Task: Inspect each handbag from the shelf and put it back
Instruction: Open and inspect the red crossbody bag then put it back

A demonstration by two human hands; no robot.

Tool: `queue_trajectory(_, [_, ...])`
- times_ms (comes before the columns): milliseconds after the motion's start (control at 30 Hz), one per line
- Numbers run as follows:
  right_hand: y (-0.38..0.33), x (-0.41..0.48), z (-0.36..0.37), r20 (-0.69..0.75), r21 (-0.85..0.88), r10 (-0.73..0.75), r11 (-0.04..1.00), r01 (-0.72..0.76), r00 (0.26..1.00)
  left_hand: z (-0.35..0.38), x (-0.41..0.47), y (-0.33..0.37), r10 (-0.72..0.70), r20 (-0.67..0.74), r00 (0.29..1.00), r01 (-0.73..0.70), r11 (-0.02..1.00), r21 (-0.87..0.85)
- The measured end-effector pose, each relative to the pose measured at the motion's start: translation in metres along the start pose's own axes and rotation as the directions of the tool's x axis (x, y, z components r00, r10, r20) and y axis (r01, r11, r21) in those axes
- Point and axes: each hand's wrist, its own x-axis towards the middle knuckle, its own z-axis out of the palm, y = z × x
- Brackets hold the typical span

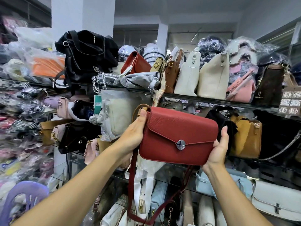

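Note:
A red flap handbag [177, 136] with a round silver clasp is held up in front of the shelves, front side facing me. My left hand [135, 132] grips its left end, thumb on the upper corner. My right hand [218, 149] grips its right end, thumb along the side, fingers behind. Its dark red strap [132, 185] hangs down in a loop below the bag. The glass shelf [211, 99] behind it holds many handbags.
On the upper shelf stand a black backpack [86, 53], another red bag [135, 64], a grey bag [140, 79], white bags [211, 79] and a pink bag [241, 90]. Tan bag [246, 137] sits right of my hand. Plastic-wrapped goods crowd the left. Lower shelves hold pale blue and white bags.

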Motion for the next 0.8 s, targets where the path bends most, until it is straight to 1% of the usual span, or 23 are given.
queue_trajectory(100, [0.002,0.003,-0.005,-0.033,0.025,0.022,0.999,-0.021,0.999,0.003,0.000,0.001,0.005,-0.032,0.999,-0.004,1.000,0.014])
queue_trajectory(233, [0.001,0.004,-0.009,-0.030,0.041,0.036,0.999,-0.035,0.999,0.003,0.002,-0.002,-0.002,-0.050,0.999,0.003,1.000,0.030])
queue_trajectory(400, [-0.001,0.005,-0.011,-0.048,0.027,0.030,0.999,-0.029,0.998,0.007,0.001,-0.001,0.000,-0.028,1.000,0.000,1.000,-0.001])
queue_trajectory(533, [-0.007,0.002,-0.009,-0.029,0.039,0.037,0.999,-0.035,0.999,0.006,0.001,-0.001,0.018,-0.032,0.999,-0.018,1.000,-0.016])
queue_trajectory(733, [-0.013,-0.001,-0.002,0.024,0.025,-0.041,0.999,0.041,0.999,-0.002,0.005,-0.008,-0.024,-0.102,0.994,0.013,0.994,-0.110])
queue_trajectory(800, [-0.016,-0.003,0.003,0.055,0.010,-0.065,0.998,0.065,0.996,-0.004,0.007,-0.012,-0.043,-0.158,0.986,0.023,0.991,-0.131])
